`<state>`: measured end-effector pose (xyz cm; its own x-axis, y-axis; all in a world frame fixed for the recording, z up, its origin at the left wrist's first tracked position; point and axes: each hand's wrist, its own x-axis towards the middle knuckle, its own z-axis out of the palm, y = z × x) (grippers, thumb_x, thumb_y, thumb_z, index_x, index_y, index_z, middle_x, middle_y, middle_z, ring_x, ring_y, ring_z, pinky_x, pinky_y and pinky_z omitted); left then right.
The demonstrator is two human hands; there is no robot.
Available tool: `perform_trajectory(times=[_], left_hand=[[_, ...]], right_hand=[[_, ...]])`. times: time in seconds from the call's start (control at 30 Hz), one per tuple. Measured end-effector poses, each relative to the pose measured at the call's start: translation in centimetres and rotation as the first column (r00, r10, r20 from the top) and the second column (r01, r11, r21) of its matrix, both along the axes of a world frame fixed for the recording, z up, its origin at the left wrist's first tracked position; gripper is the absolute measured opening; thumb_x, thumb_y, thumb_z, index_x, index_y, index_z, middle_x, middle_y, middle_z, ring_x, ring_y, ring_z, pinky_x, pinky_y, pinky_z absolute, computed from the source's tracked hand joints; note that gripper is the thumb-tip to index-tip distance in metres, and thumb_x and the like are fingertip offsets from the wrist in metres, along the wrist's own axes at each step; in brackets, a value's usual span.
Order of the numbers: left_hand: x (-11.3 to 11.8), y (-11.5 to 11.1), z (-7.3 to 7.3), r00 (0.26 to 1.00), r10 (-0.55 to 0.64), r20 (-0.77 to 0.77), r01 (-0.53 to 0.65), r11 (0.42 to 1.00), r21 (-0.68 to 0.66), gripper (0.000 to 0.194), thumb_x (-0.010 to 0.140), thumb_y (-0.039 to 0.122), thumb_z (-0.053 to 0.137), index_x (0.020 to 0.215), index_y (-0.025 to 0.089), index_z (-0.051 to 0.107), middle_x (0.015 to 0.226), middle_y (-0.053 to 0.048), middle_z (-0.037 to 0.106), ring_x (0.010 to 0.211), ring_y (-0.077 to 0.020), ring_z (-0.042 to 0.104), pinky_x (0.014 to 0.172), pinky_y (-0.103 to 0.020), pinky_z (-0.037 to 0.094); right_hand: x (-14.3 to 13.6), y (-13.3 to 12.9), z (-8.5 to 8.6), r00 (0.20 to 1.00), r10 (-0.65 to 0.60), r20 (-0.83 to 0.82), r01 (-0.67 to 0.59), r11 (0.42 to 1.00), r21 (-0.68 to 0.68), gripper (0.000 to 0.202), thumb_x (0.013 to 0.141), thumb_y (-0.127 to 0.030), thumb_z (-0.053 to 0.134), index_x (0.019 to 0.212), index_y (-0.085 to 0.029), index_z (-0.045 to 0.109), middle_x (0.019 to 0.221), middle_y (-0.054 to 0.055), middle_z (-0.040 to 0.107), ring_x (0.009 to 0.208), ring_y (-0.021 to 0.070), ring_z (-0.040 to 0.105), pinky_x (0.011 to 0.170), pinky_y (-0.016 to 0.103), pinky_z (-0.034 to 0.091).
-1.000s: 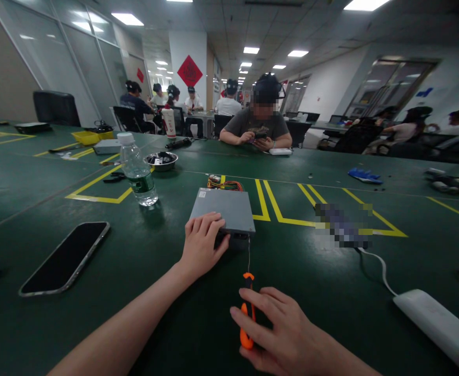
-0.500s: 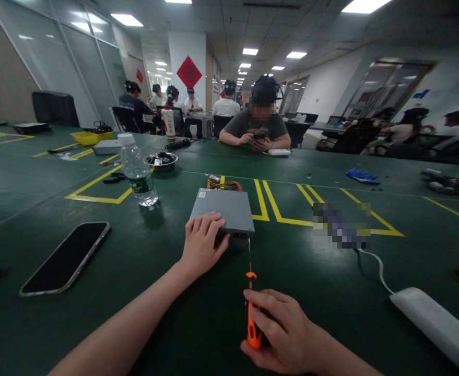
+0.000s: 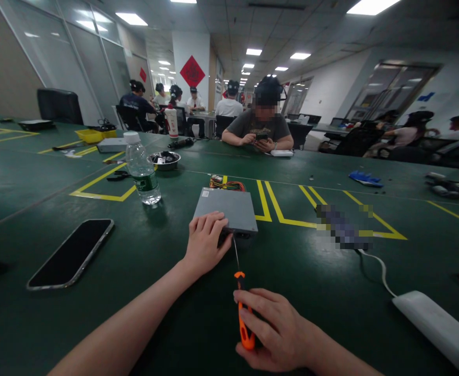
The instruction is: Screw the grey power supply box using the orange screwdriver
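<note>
A grey metal computer power supply [image 3: 235,206] lies flat on the green table, with a bundle of coloured wires [image 3: 231,185] at its far side. My left hand [image 3: 206,244] grips its near left corner, fingers over the top and thumb against the front face. In my right hand [image 3: 274,326] is a screwdriver [image 3: 239,281] with an orange and black handle, held between thumb and fingers. Its thin shaft points away from me, and the tip meets the front face of the power supply near my left thumb. What the tip touches is too small to make out.
To the left are a phone [image 3: 72,253], a water bottle [image 3: 143,175] and a metal bowl [image 3: 165,160]. On the right lie a white power strip [image 3: 435,326] with its cable and a blue glove [image 3: 365,178]. A person [image 3: 258,128] sits across the table.
The screwdriver tip has moved left along the front of the power supply, from near its right corner to beside my left thumb. My right hand has shifted slightly left with it.
</note>
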<state>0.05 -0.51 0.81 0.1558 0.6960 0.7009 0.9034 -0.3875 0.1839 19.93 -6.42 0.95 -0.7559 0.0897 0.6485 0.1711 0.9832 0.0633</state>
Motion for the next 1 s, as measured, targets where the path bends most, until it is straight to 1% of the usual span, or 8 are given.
perform_trajectory(times=[0.2, 0.33, 0.47, 0.57, 0.7, 0.83, 0.9, 1.0], left_hand=[[-0.1, -0.1, 0.0, 1.0, 0.0, 0.001, 0.0, 1.0, -0.003, 0.024, 0.081, 0.031, 0.052, 0.103, 0.022, 0.05, 0.115, -0.006, 0.057, 0.11, -0.0227, 0.047, 0.089, -0.04, 0.029], [-0.1, -0.1, 0.0, 1.0, 0.001, 0.001, -0.001, 1.0, -0.002, 0.023, 0.081, 0.031, 0.051, 0.102, 0.022, 0.05, 0.115, -0.006, 0.057, 0.11, -0.0226, 0.047, 0.089, -0.04, 0.029], [0.0, -0.1, -0.1, 1.0, 0.006, 0.0, -0.006, 1.0, 0.004, 0.023, 0.081, 0.031, 0.052, 0.102, 0.022, 0.05, 0.114, -0.006, 0.057, 0.11, -0.0225, 0.048, 0.089, -0.04, 0.029], [0.0, 0.0, -0.1, 1.0, 0.005, 0.002, -0.005, 1.0, 0.011, 0.023, 0.081, 0.03, 0.052, 0.102, 0.022, 0.05, 0.113, -0.006, 0.058, 0.109, -0.0221, 0.048, 0.09, -0.04, 0.029], [0.1, -0.1, 0.1, 1.0, 0.003, 0.001, -0.003, 1.0, 0.022, 0.023, 0.08, 0.03, 0.053, 0.101, 0.022, 0.05, 0.113, -0.006, 0.058, 0.109, -0.0223, 0.048, 0.089, -0.04, 0.03], [0.1, -0.1, 0.1, 1.0, 0.006, 0.006, -0.006, 1.0, 0.024, 0.022, 0.08, 0.03, 0.053, 0.101, 0.022, 0.051, 0.113, -0.006, 0.058, 0.109, -0.0228, 0.048, 0.089, -0.041, 0.03], [0.0, -0.1, 0.0, 1.0, 0.008, 0.008, -0.008, 1.0, 0.016, 0.023, 0.08, 0.03, 0.053, 0.101, 0.022, 0.051, 0.113, -0.006, 0.058, 0.11, -0.0229, 0.048, 0.089, -0.041, 0.029], [0.0, -0.1, 0.0, 1.0, 0.008, 0.007, -0.008, 1.0, 0.008, 0.023, 0.08, 0.03, 0.053, 0.102, 0.023, 0.051, 0.114, -0.007, 0.057, 0.11, -0.0231, 0.048, 0.089, -0.041, 0.03]], right_hand=[[0.1, 0.2, -0.3, 1.0, -0.022, 0.012, 0.022, 1.0, -0.011, 0.031, 0.083, -0.03, 0.048, 0.105, -0.007, 0.046, 0.098, 0.02, 0.062, 0.087, 0.0212, 0.062, 0.074, 0.033, 0.052], [-0.1, 0.0, 0.0, 0.999, -0.033, 0.018, 0.033, 0.999, -0.021, 0.03, 0.084, -0.031, 0.048, 0.104, -0.008, 0.047, 0.099, 0.02, 0.062, 0.086, 0.0207, 0.063, 0.074, 0.033, 0.052], [-0.5, -0.3, 0.8, 0.995, -0.092, 0.046, 0.092, 0.996, -0.004, 0.024, 0.086, -0.034, 0.047, 0.1, -0.014, 0.054, 0.098, 0.017, 0.063, 0.078, 0.0179, 0.064, 0.071, 0.032, 0.052], [-0.8, -0.5, 1.0, 0.991, -0.122, 0.048, 0.121, 0.993, 0.014, 0.023, 0.087, -0.037, 0.048, 0.097, -0.018, 0.058, 0.093, 0.014, 0.065, 0.074, 0.0165, 0.064, 0.07, 0.031, 0.052], [-0.8, -0.6, 0.6, 0.992, -0.117, 0.036, 0.118, 0.993, -0.03, 0.029, 0.088, -0.041, 0.045, 0.095, -0.015, 0.057, 0.096, 0.016, 0.064, 0.082, 0.018, 0.063, 0.074, 0.03, 0.051], [-0.7, -0.7, 0.5, 0.996, -0.077, 0.054, 0.081, 0.994, -0.077, 0.026, 0.086, -0.03, 0.045, 0.101, -0.012, 0.053, 0.106, 0.019, 0.06, 0.086, 0.0201, 0.062, 0.074, 0.034, 0.051], [-0.8, -0.8, 0.8, 0.995, -0.065, 0.077, 0.07, 0.995, -0.073, 0.023, 0.085, -0.025, 0.045, 0.101, -0.012, 0.054, 0.105, 0.018, 0.061, 0.079, 0.0186, 0.063, 0.072, 0.034, 0.051], [-1.1, -0.9, 1.2, 0.994, -0.067, 0.084, 0.07, 0.997, -0.032, 0.021, 0.085, -0.022, 0.048, 0.104, -0.016, 0.056, 0.102, 0.015, 0.063, 0.068, 0.015, 0.062, 0.067, 0.032, 0.051]])
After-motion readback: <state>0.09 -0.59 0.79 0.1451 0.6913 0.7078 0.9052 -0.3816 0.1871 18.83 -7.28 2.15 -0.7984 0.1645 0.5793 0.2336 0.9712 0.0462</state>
